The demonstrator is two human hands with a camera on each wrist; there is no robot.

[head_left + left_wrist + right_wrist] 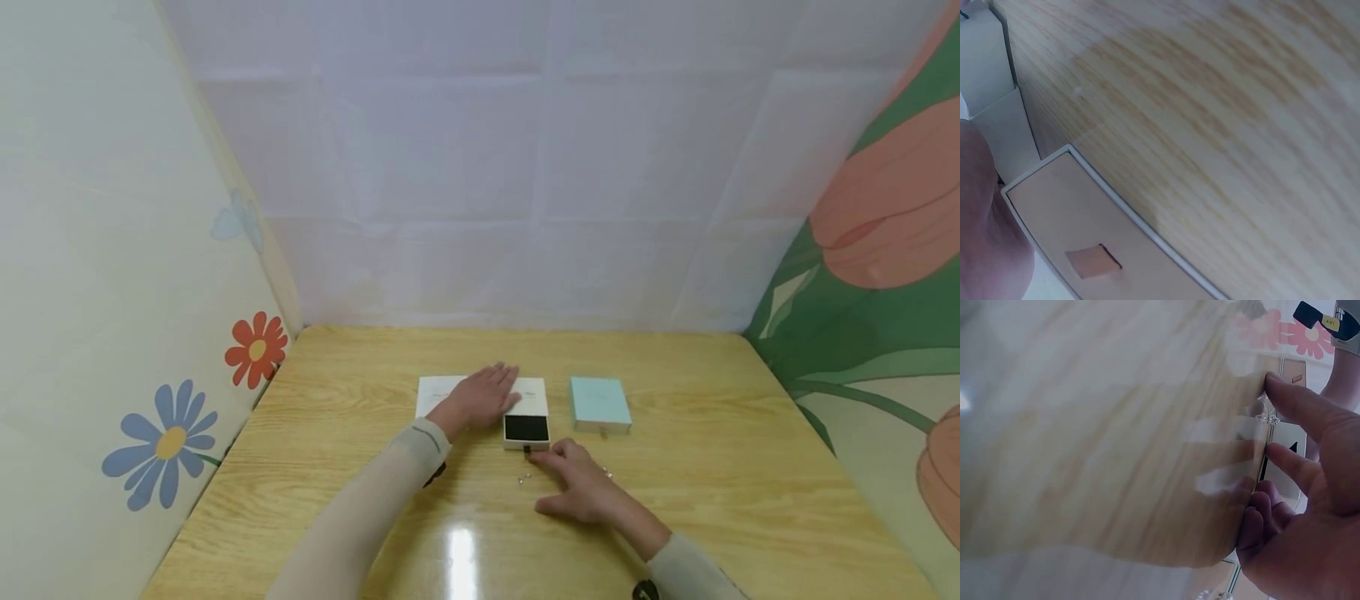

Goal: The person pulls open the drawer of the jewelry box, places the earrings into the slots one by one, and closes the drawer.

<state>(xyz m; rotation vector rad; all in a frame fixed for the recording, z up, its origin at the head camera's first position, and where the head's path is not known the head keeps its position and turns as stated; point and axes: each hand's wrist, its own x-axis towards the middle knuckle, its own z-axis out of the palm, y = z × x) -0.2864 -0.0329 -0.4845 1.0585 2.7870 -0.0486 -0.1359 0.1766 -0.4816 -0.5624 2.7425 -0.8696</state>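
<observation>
My left hand (483, 397) lies with extended fingers across the white box sleeve (531, 392) and part of another white box (437, 392) to its left. From the near end of the right sleeve a drawer (527, 443) with a black lining is pulled out. A short dark tab hangs at its front, with my right index fingertip beside it. My right hand (581, 485) rests low on the table, thumb spread away from the index finger, the other fingers bent. Small, shiny jewellery pieces (523, 478) lie before the drawer. The left box's drawer front (1129, 244) has a pinkish tab.
A light blue box (600, 402) stands right of the white ones, its front tab facing me. More shiny pieces (606, 472) lie just beyond my right hand. The wood-grain table (360, 450) meets a white cloth backdrop (487, 167) and flowered side panels.
</observation>
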